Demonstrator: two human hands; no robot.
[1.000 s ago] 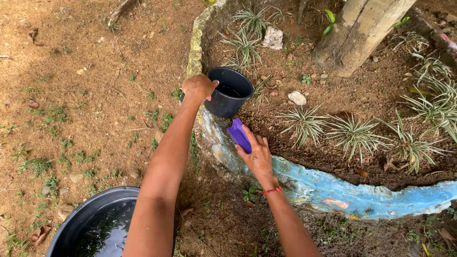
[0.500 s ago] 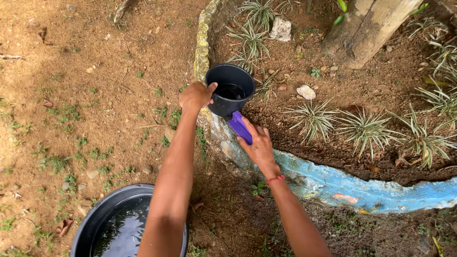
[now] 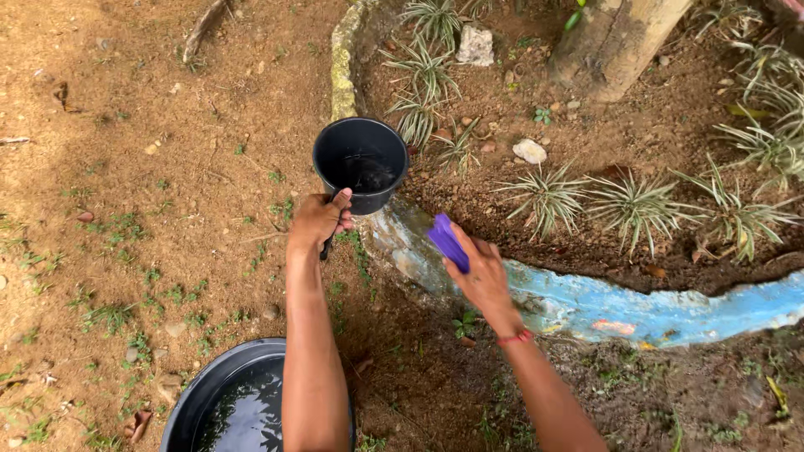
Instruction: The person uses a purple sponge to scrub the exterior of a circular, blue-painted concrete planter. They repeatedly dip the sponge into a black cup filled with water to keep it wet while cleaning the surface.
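Left hand (image 3: 320, 219) clamped on round black plastic pot (image 3: 360, 165); right hand (image 3: 481, 276) gripping purple scrub brush (image 3: 448, 243) against blue-painted curb (image 3: 636, 305).

I hold a small black scoop pot (image 3: 361, 164) by its handle, tilted with its dark, wet inside open to me, just above the blue-painted curb (image 3: 586, 303). My purple scrub brush (image 3: 449, 243) is angled against that curb's left end.
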